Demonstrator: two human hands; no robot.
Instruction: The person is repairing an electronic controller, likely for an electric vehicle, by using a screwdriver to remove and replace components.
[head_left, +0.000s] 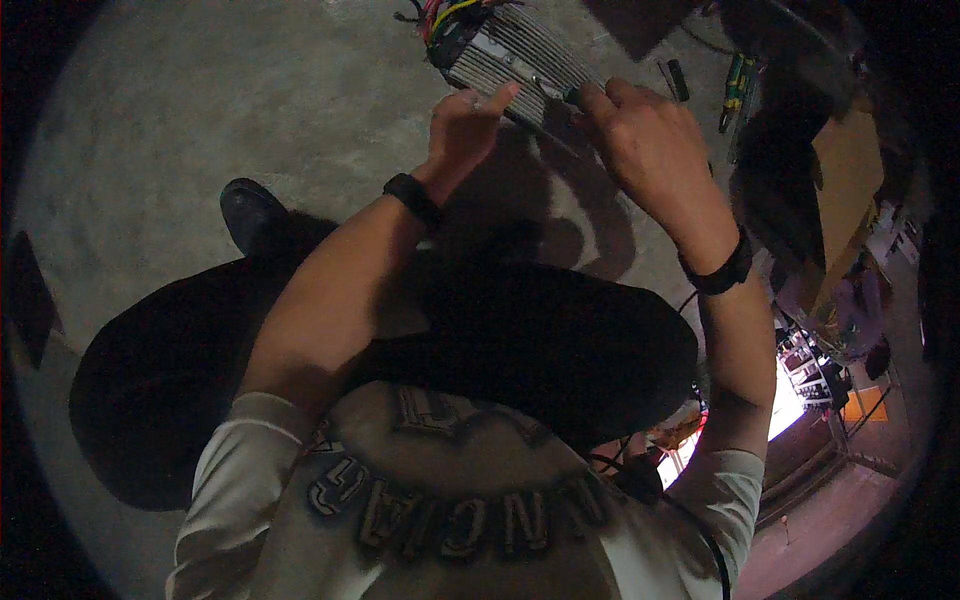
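Observation:
A finned grey metal controller box [520, 62] lies at the far middle, above the floor or on it; I cannot tell which. Coloured wires [448, 18] come out of its far left end. My left hand [467, 130] grips the near edge, one digit stretched over the fins and the other fingers curled. At the right end of the box is my right hand [650, 135], fingers bent and pinched together around something small and dark, mostly hidden by them. A dark wristband sits on each wrist.
On the floor [200, 120] to the far right lie a green and yellow screwdriver [735, 92] and a short black tool [678, 80]. A cardboard piece [848, 180] stands at the right. My crossed legs [540, 330] and a dark shoe [252, 212] are in front of me.

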